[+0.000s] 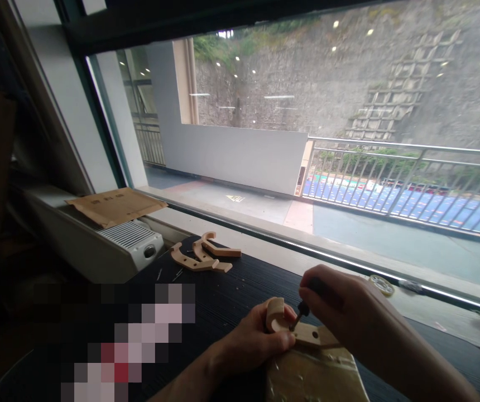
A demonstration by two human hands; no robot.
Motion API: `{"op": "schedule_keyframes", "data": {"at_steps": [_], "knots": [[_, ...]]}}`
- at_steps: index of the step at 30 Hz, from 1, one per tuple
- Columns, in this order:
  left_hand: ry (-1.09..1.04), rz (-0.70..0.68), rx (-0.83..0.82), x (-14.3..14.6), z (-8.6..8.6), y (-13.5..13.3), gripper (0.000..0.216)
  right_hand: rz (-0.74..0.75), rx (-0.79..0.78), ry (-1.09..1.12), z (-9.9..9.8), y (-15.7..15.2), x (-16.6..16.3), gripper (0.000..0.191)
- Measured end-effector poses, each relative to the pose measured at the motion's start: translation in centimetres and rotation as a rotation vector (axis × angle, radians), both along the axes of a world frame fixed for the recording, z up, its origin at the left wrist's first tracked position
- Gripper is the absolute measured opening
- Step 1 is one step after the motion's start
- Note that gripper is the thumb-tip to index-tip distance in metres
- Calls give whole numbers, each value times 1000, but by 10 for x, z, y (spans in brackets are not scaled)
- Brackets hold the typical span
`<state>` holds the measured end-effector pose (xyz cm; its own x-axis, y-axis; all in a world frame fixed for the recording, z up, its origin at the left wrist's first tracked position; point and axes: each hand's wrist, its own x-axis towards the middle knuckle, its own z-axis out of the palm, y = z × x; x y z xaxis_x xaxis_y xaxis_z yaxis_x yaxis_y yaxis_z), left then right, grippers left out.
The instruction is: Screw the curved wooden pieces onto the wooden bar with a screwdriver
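Note:
My left hand (252,338) is closed around the curled end of a pale wooden hook (305,333), its thumb pressed along the near side. The hook has a dark round hole in its flat part and lies over a tape-wrapped brown block (315,374). My right hand (344,298) grips the dark handle of a screwdriver (303,308) from above. The screwdriver leans, its tip down at the hook beside my left thumb; a screw under the tip is too small to make out. Part of the hook's far end is hidden behind my right wrist.
Several more wooden hooks (196,261) lie at the table's far edge, with small screws (177,274) nearby. A tape roll (381,285) rests by the window sill. Left stands a white vented unit (150,248) bearing a brown envelope (116,206). A pixelated patch covers the lower left.

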<state>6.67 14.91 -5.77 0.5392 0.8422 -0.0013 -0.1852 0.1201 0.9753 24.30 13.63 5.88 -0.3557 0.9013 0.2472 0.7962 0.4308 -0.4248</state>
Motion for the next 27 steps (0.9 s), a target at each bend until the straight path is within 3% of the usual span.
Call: {"op": "schedule_keyframes", "data": {"at_steps": [6, 14, 19, 27], "knots": [[-14, -7, -7, 0, -3, 0, 30, -71, 27, -41, -3, 6, -3, 25], [-36, -30, -12, -1, 1, 0, 27, 24, -18, 46, 1, -2, -1, 8], [-35, -21, -3, 0, 0, -1, 29, -5, -46, 70, -2, 5, 0, 19], [46, -11, 55, -1, 3, 0, 26, -69, 126, 154, -1, 7, 6, 27]]}}
